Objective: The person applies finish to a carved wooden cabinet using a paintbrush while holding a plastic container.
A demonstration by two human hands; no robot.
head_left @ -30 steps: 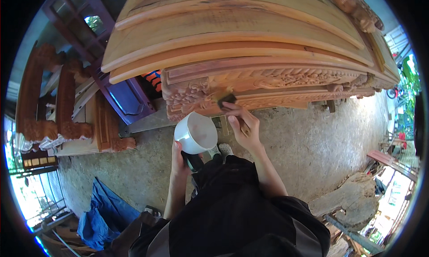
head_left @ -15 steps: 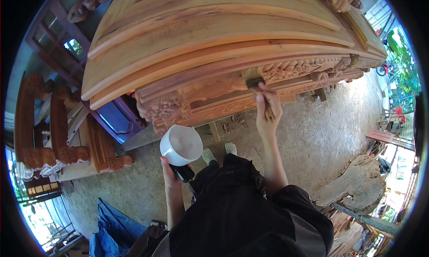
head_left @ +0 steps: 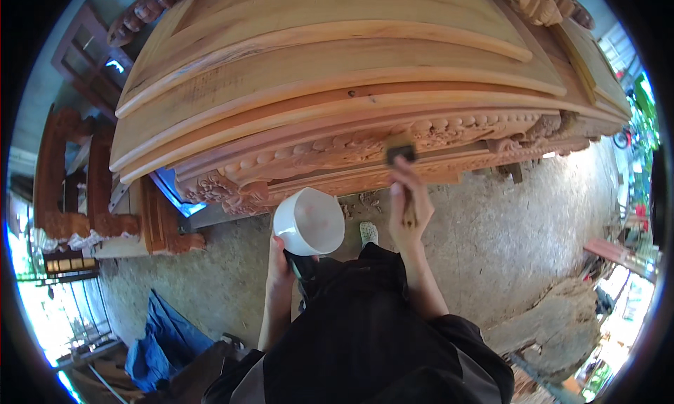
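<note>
Side glare, fisheye bending, blurred brush [head_left: 401, 154]

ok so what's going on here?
Someone has both hands busy at a piece of carved wooden furniture. The left hand holds a white pot at its dark handle, just in front of the carving; its contents aren't clear. The right hand grips a flat paintbrush, bristles up against the carved front in this view, though blur hides whether they touch. Wooden boards lie stacked above the carving, and a blue tarp is on the floor behind, to the left.
</note>
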